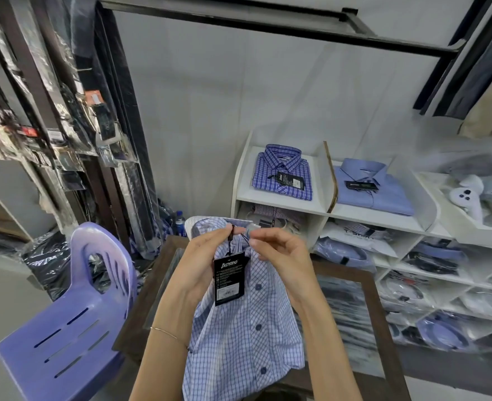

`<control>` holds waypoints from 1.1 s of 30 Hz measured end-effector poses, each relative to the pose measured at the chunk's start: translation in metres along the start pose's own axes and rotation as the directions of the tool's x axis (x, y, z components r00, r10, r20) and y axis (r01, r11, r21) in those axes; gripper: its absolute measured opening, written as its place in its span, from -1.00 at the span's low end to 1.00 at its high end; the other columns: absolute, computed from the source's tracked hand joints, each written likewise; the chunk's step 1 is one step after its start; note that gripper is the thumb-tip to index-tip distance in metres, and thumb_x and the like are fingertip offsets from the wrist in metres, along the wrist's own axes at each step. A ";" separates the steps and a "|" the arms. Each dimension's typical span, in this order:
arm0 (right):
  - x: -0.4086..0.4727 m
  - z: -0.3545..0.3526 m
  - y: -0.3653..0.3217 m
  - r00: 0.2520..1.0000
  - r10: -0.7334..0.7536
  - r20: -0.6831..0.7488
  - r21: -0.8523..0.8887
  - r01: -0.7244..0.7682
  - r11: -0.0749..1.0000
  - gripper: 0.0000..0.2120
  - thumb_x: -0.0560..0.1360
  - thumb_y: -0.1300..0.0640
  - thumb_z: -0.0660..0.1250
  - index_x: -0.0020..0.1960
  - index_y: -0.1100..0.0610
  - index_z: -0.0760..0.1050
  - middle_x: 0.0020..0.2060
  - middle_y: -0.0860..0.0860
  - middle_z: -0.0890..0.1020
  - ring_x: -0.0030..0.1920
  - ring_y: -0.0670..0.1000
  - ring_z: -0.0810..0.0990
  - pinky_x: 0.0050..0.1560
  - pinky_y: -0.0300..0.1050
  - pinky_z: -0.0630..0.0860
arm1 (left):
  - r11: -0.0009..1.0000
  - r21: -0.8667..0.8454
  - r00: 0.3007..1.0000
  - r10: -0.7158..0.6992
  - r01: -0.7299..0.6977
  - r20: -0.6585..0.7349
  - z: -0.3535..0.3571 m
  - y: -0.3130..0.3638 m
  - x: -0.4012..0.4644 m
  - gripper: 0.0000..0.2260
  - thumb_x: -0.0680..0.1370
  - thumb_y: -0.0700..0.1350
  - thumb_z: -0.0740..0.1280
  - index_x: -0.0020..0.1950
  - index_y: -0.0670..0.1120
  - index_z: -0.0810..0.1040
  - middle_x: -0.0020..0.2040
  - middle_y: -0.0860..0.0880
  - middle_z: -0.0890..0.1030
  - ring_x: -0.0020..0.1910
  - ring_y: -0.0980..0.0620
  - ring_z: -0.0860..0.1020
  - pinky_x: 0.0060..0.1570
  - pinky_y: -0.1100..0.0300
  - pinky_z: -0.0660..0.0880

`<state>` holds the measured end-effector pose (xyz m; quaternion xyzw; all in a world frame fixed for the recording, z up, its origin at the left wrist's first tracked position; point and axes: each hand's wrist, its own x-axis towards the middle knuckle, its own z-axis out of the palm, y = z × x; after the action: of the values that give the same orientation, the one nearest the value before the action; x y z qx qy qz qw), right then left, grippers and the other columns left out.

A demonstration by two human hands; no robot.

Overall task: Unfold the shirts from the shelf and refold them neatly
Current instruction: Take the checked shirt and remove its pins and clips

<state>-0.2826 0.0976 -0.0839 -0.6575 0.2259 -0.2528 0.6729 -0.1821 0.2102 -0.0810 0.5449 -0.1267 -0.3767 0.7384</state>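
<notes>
A light blue checked shirt (247,328) with dark buttons hangs in front of me, held up by its collar over a glass-topped table. My left hand (201,261) grips the collar's left side, where a black price tag (228,280) dangles on a cord. My right hand (282,253) pinches the collar's right side near the top button. On the white shelf (279,205) behind lie a folded dark blue checked shirt (282,175) and a folded plain light blue shirt (373,188).
A purple plastic chair (73,316) stands at the left. The dark-framed glass table (380,322) lies under the shirt. Lower shelf cubbies (430,273) hold bagged shirts. Plastic-wrapped dark clothes (50,111) hang along the left wall.
</notes>
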 end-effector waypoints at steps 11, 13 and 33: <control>0.000 0.005 0.004 0.994 0.003 0.105 -0.263 0.025 0.965 -0.80 0.36 0.20 0.52 -0.04 0.03 0.64 -0.21 -0.08 0.63 -0.27 -0.17 0.45 -0.20 -0.36 0.44 | 0.977 -0.192 0.996 -0.089 0.093 0.026 0.000 0.001 0.001 -0.74 0.64 -0.06 0.17 0.06 -0.11 0.64 0.00 -0.23 0.68 -0.10 -0.10 0.68 -0.20 0.12 0.63; 0.001 0.005 0.004 0.994 0.009 0.105 -0.265 0.020 0.964 -0.81 0.36 0.22 0.52 -0.06 0.03 0.63 -0.24 -0.03 0.61 -0.27 -0.15 0.46 -0.21 -0.34 0.45 | 0.973 -0.201 0.993 -0.102 0.111 0.054 0.000 0.001 0.002 -0.70 0.64 -0.01 0.14 0.13 -0.12 0.61 0.01 -0.23 0.68 -0.09 -0.12 0.68 -0.18 0.10 0.64; 0.001 -0.006 -0.010 0.969 0.051 -0.240 0.158 -0.013 0.987 -0.88 0.42 0.28 0.44 -0.04 0.22 0.63 -0.21 0.12 0.69 -0.35 -0.10 0.57 -0.46 -0.32 0.42 | 0.993 0.023 0.975 -0.117 0.114 0.192 -0.007 -0.012 0.008 -0.69 0.44 -0.10 0.34 0.04 -0.30 0.64 0.03 -0.25 0.67 -0.03 -0.09 0.65 0.08 0.07 0.56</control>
<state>-0.2858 0.0920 -0.0741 -0.5635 0.2969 -0.3373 0.6932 -0.1772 0.2078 -0.0962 0.5167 -0.1680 -0.4691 0.6962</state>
